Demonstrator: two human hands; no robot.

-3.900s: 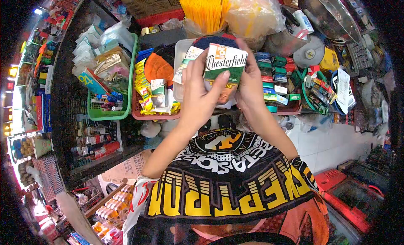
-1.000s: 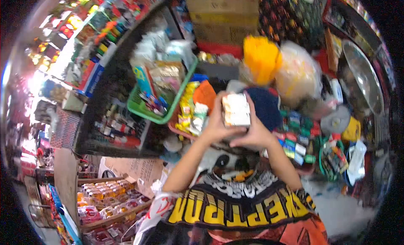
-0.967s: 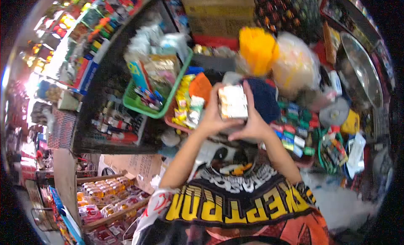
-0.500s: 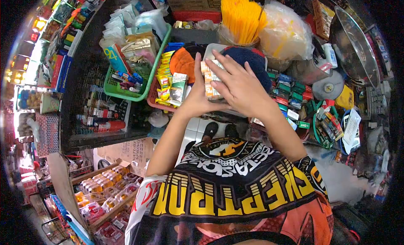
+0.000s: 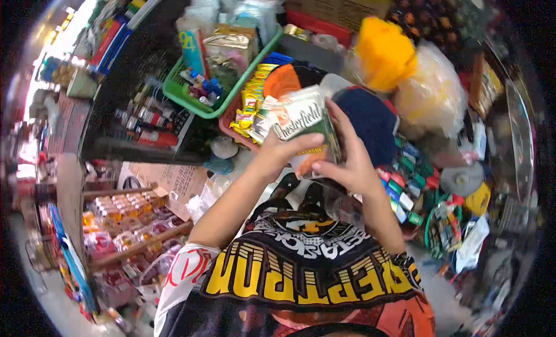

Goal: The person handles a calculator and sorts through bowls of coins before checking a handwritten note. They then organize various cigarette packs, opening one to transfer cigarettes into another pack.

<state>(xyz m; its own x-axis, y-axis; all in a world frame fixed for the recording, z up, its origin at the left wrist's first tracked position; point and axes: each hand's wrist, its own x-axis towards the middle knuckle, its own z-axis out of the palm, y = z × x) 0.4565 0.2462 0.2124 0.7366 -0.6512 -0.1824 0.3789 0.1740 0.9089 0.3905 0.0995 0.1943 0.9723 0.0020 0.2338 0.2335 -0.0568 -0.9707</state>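
Both my hands hold a group of Chesterfield cigarette packs (image 5: 302,120), tilted, with the printed white-and-green face up. My left hand (image 5: 278,153) grips the near left side, its thumb lying across the front. My right hand (image 5: 354,169) wraps the right side, fingers behind and thumb at the lower edge. How many packs there are is hard to tell. Behind them lie an orange and black item (image 5: 280,82), a white tray (image 5: 335,82) that is partly hidden, and a dark blue cloth item (image 5: 370,120). Yellow sachets (image 5: 252,96) sit in a reddish basket (image 5: 227,127) to the left.
A green basket (image 5: 217,112) of goods stands at the left, on a dark shelf unit. Yellow sticks (image 5: 385,53) and a bulging plastic bag (image 5: 434,96) are at the back right. Small boxes (image 5: 402,189) crowd the right side; bottled drinks (image 5: 124,209) sit low left.
My hands were around packs over the white tray; now they grip the Chesterfield packs nearer my body. The left thumb has come over the front. The whole view has shifted and tilted.
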